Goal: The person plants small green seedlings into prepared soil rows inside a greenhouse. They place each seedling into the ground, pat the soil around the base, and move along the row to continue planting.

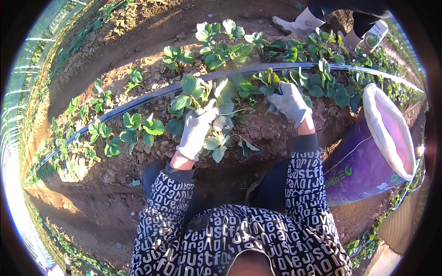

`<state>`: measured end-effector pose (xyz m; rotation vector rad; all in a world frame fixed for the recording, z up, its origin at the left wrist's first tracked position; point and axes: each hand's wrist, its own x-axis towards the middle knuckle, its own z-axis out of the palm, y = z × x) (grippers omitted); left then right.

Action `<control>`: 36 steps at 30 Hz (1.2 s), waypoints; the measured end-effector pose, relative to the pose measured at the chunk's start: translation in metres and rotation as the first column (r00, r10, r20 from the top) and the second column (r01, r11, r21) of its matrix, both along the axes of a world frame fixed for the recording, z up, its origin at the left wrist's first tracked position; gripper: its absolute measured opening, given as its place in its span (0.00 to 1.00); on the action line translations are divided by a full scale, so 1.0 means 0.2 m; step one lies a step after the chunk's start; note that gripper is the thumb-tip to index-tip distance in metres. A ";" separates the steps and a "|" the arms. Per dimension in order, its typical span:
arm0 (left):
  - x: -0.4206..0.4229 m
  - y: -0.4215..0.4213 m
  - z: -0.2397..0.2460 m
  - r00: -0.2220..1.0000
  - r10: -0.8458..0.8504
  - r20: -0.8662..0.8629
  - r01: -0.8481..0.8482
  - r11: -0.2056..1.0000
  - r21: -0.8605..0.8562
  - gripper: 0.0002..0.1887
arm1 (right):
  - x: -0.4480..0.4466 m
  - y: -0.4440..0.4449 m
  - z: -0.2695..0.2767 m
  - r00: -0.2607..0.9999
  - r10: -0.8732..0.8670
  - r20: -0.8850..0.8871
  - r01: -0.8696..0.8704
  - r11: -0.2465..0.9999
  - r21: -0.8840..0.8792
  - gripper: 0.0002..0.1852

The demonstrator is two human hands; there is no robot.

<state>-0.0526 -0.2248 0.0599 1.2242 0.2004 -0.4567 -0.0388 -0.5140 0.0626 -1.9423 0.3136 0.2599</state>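
Observation:
My left hand (198, 129), in a pale knit work glove, grips a bunch of strawberry leaves and stems (210, 93) over the soil ridge; several cut or pulled leaves hang below it. To the right, my right hand (290, 103), gloved the same way, has its fingers curled at the base of a strawberry plant (271, 81) with some reddish-yellow leaves. Whether its fingers are closed on a stem is hidden by the leaves and the glove. A black drip irrigation tape (165, 91) runs along the ridge just behind both hands.
A purple woven sack (359, 165) with a rolled white rim leans at my right. Across the ridge, at the top right, stands a person in light boots (305, 22). More strawberry plants (221, 51) line the ridge. A furrow (93, 220) and greenhouse sheeting (17, 93) lie to the left.

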 end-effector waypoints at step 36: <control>0.05 0.23 -0.03 0.933 -0.164 0.320 0.144 0.986 0.085 0.15 | -0.13 -0.06 0.14 0.996 0.020 0.081 -0.019 1.000 -0.016 0.09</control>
